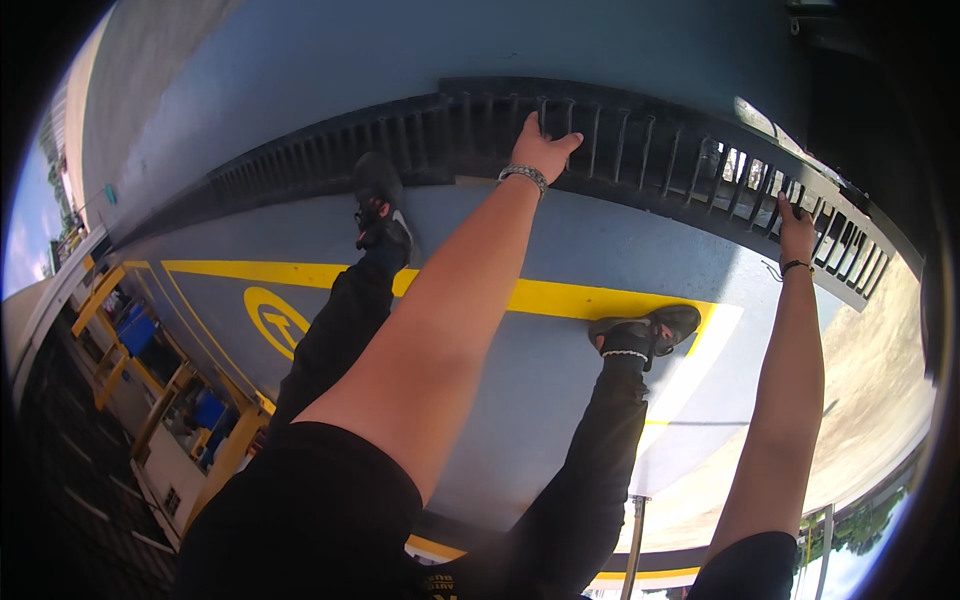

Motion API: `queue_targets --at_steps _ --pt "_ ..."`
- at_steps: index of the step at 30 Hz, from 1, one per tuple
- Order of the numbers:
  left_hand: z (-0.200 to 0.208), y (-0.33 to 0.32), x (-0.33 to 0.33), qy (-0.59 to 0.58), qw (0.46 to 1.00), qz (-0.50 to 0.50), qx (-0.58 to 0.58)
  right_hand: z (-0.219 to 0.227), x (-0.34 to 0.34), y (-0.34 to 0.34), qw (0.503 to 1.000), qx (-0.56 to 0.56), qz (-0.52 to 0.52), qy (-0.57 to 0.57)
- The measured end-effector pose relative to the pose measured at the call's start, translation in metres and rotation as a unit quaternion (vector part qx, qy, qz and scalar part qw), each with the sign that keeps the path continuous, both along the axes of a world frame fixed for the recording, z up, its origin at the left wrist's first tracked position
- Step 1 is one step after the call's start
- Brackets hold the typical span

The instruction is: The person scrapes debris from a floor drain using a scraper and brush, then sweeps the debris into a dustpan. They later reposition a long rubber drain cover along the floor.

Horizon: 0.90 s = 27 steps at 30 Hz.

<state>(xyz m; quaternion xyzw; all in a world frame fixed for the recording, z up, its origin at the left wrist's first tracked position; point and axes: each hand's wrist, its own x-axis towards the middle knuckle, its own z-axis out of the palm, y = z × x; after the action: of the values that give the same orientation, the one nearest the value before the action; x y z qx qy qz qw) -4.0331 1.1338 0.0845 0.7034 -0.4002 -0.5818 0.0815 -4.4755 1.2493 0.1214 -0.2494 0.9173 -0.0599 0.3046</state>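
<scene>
A long dark metal drain grate (640, 150) with slots runs across the far side of the floor in front of me. My left hand (546, 155), with a bracelet at the wrist, grips it near the middle, its fingertips hidden among the slots. Farther right, my right hand (797, 238), wearing a dark band, is closed on the bars close to the grate's right end. Bright ground shows through the slots there, and that end looks raised.
My dark shoes (672, 328) stand apart on grey floor with a yellow painted line (560, 299) and a round yellow marking (272, 322). More dark grating (290, 165) stretches left. Yellow posts (97, 302) and blue containers (135, 330) stand far left. Sunlit pale ground (860, 370) lies right.
</scene>
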Motion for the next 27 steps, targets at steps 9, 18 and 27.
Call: queue_targets --at_steps 9,18,27 --pt "0.004 0.014 -0.004 0.041 0.998 -0.027 0.050 -0.012 -0.034 0.002 1.000 -0.002 0.022 0.012" --pt "-0.004 -0.002 0.002 0.034 0.992 -0.055 0.104 -0.039 -0.043 0.020 1.000 -0.010 -0.006 -0.017" --pt "-0.016 0.011 0.017 0.026 0.993 0.027 0.115 -0.065 0.007 -0.018 0.998 0.020 0.061 -0.026"
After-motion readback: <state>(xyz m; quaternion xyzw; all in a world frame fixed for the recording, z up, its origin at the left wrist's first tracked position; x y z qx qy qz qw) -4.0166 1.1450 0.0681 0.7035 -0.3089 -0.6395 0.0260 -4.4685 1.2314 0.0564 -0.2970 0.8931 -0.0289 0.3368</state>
